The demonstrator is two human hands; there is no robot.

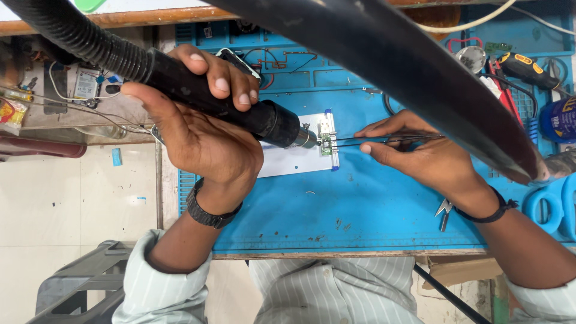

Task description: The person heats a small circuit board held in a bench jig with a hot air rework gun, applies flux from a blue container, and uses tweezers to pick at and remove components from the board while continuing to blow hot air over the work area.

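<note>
My left hand (pixel 201 123) grips a black hot-air gun handle (pixel 180 84) with a ribbed hose running off to the upper left. Its metal nozzle (pixel 306 138) points right at a small green circuit board (pixel 327 144) lying on a white holder plate (pixel 297 159). My right hand (pixel 420 153) holds thin black tweezers (pixel 372 140), their tips reaching left to the board's edge. Both hands work over a blue work mat (pixel 360 210).
A thick black arm (pixel 420 66) crosses the upper view diagonally. At right lie a yellow-black screwdriver (pixel 525 67), a blue can (pixel 559 120), blue rings (pixel 549 207) and small metal cutters (pixel 444 210). Wires and parts clutter the left shelf (pixel 72 90). A grey stool (pixel 78 288) stands below left.
</note>
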